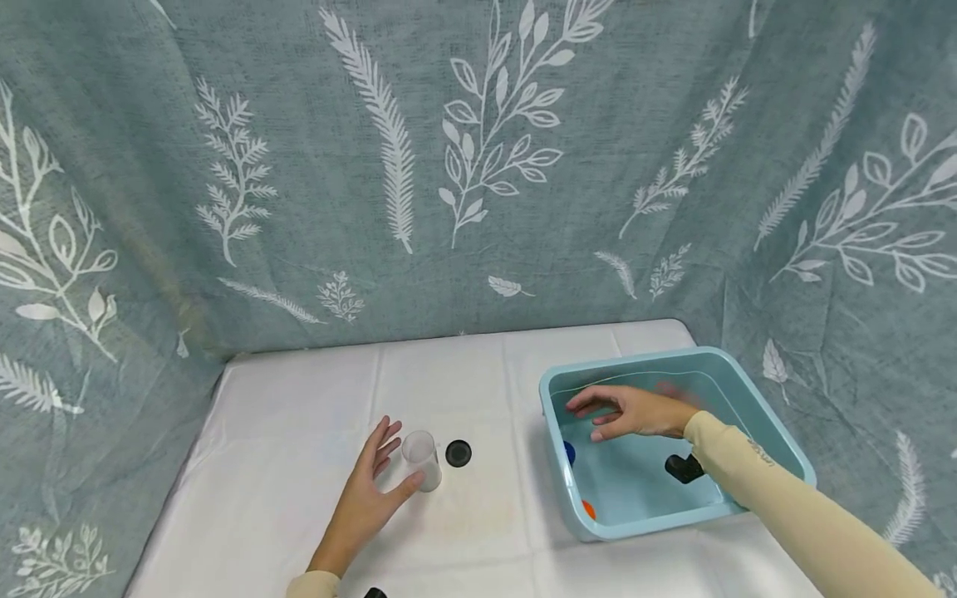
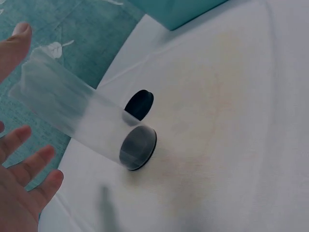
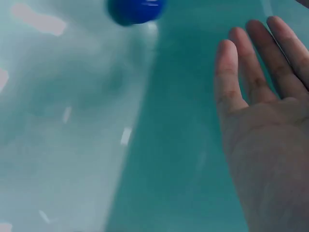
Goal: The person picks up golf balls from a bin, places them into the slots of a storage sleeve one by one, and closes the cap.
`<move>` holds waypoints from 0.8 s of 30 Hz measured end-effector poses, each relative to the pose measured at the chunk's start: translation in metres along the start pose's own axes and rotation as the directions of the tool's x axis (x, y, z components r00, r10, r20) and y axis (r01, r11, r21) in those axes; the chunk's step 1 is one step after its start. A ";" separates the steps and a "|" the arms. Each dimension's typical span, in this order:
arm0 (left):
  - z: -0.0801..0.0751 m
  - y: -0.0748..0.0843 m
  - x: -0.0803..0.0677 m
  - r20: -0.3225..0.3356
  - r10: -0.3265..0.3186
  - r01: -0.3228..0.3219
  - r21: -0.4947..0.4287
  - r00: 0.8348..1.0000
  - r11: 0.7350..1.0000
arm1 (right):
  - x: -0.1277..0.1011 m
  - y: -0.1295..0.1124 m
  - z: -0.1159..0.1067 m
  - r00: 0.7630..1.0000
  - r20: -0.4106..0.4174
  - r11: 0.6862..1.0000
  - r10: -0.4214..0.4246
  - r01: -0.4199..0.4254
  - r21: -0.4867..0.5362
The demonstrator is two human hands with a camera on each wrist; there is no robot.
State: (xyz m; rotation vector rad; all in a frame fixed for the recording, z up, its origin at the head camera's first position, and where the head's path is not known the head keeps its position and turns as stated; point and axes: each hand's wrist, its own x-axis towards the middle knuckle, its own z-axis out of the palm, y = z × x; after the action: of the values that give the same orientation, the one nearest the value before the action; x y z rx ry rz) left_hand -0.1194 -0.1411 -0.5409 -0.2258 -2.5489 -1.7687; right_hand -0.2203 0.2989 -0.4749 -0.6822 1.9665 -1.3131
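Clear tube (image 1: 421,463): upright on the white cloth (image 1: 478,382)
Left hand (image 1: 368,492): yours is spread beside the tube
Black disc (image 1: 458,453): near the tube
Right hand (image 1: 631,413): your fingers relaxed, over the blue bin (image 1: 624,486)
Blue ball (image 1: 570,453): in the bin

The tube (image 1: 422,465) is on the counter (image 1: 299,415), disc (image 1: 458,453) just right of it, tub (image 1: 658,524) farther right with a ball (image 1: 570,453) inside by its left wall. Left hand (image 1: 366,497) beside the tube, right hand (image 1: 635,413) over the tub, cloth (image 1: 449,282) behind everything.
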 end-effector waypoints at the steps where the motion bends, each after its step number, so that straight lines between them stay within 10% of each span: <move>1: 0.000 -0.001 0.000 -0.004 -0.006 0.006 -0.003 1.000 1.000 | 0.003 0.004 0.002 1.000 -0.001 1.000 0.013 -0.013 -0.007; 24: 0.025 -0.011 -0.004 -0.112 -0.063 0.053 -0.094 0.992 0.994 | 0.028 0.038 0.033 0.991 -0.026 0.959 0.130 -0.133 -0.251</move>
State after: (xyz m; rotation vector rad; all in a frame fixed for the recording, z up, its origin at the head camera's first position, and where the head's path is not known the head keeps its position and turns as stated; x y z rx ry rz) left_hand -0.1158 -0.1221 -0.5599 -0.0501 -2.4230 -1.8618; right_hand -0.2151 0.2723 -0.5259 -0.6509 2.1696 -0.9984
